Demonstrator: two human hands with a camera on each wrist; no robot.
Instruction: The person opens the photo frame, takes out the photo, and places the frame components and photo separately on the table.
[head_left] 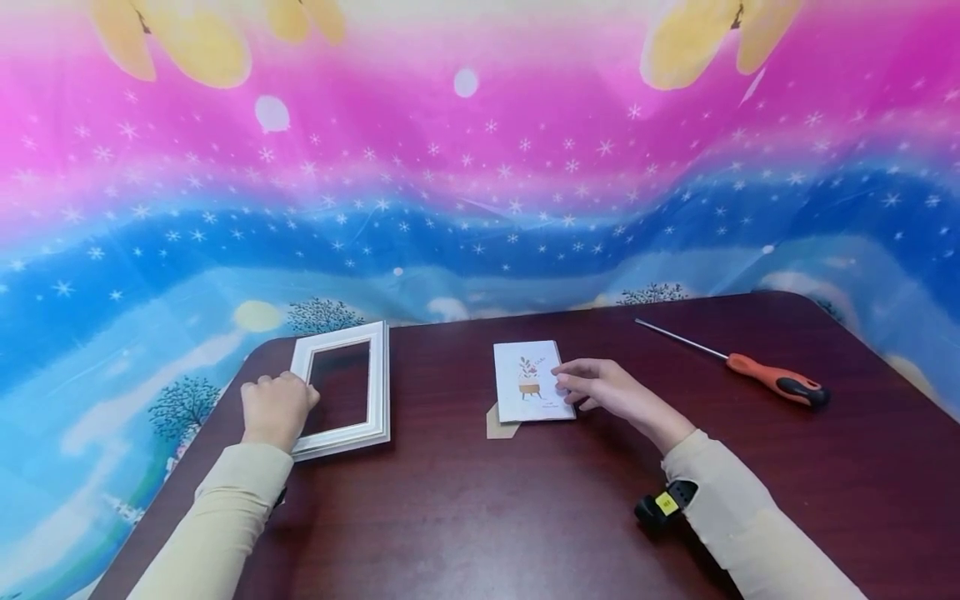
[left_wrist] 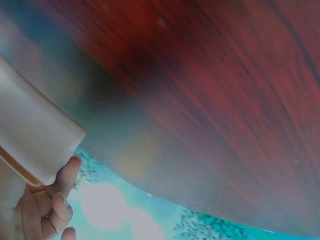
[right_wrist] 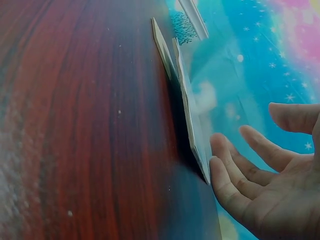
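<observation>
My left hand (head_left: 279, 410) grips the left side of a white picture frame (head_left: 380, 392), whose opening shows the bare tabletop through it. In the left wrist view, curled fingers (left_wrist: 61, 207) show beside a corner of the frame (left_wrist: 40, 125). To the right, a white card with a printed potted plant (head_left: 517, 358) lies on a thin stack. From under its lower left corner sticks a brown, angled flap (head_left: 501, 425). My right hand (head_left: 611, 387) is at the card's right edge, fingers loosely bent, fingertips at or touching the edge (right_wrist: 192, 125), with nothing pinched.
A screwdriver with an orange and black handle (head_left: 776, 379) lies at the right of the dark red-brown table (head_left: 450, 525), its shaft pointing to the back left. Behind the table hangs a pink and blue cloth (head_left: 450, 183) with snowflakes.
</observation>
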